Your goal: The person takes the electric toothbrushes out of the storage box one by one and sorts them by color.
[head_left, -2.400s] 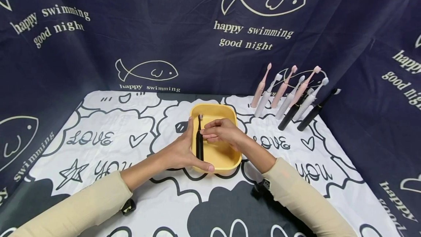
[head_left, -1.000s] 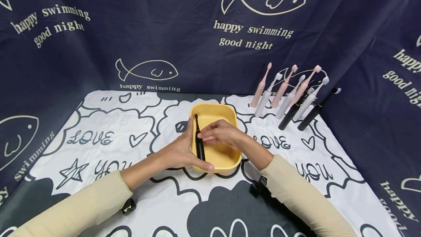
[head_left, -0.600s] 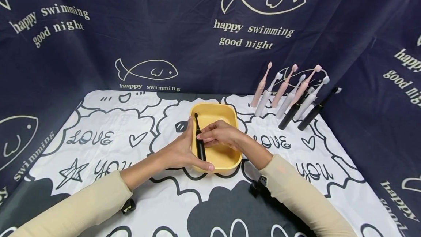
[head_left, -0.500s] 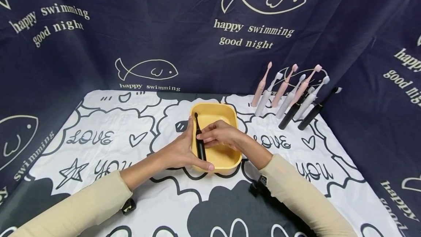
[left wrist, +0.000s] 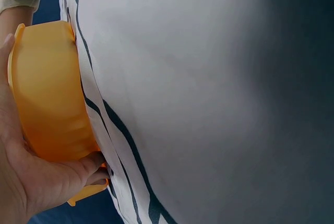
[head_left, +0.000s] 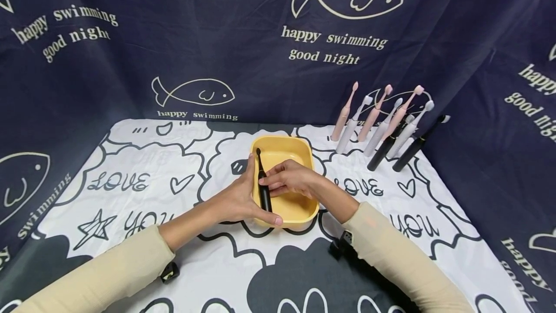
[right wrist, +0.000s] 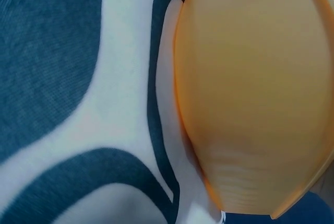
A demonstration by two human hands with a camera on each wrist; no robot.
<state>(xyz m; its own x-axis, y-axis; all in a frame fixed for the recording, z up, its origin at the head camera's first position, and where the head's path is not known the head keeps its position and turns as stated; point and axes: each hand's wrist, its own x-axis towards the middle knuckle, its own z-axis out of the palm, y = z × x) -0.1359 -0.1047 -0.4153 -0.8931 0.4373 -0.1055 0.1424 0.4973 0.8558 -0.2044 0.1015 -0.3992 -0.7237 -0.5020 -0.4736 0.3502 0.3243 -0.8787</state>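
A black electric toothbrush (head_left: 265,197) lies along the left inside of a yellow box (head_left: 299,209), its brush head toward the far left corner. My right hand (head_left: 292,177) reaches into the box and pinches the toothbrush near the top of its handle. With my left hand (head_left: 241,197) I hold the box at its left side, the thumb at the near rim. In the left wrist view the left hand (left wrist: 42,182) grips the outer wall of the box (left wrist: 49,88). The right wrist view has the box wall (right wrist: 250,93) large at right and hides most of the right hand.
Several electric toothbrushes stand in a leaning group at the back right: pink (head_left: 343,122), white (head_left: 347,136) and black (head_left: 382,153). A white cloth with dark doodles (head_left: 143,158) covers the table. Navy curtains (head_left: 243,37) enclose the back and sides.
The right hand has shifted slightly toward me and taken hold of the toothbrush. The toothbrush has turned, its bristles out of sight, and its head has tipped left. The left hand and box stay put.
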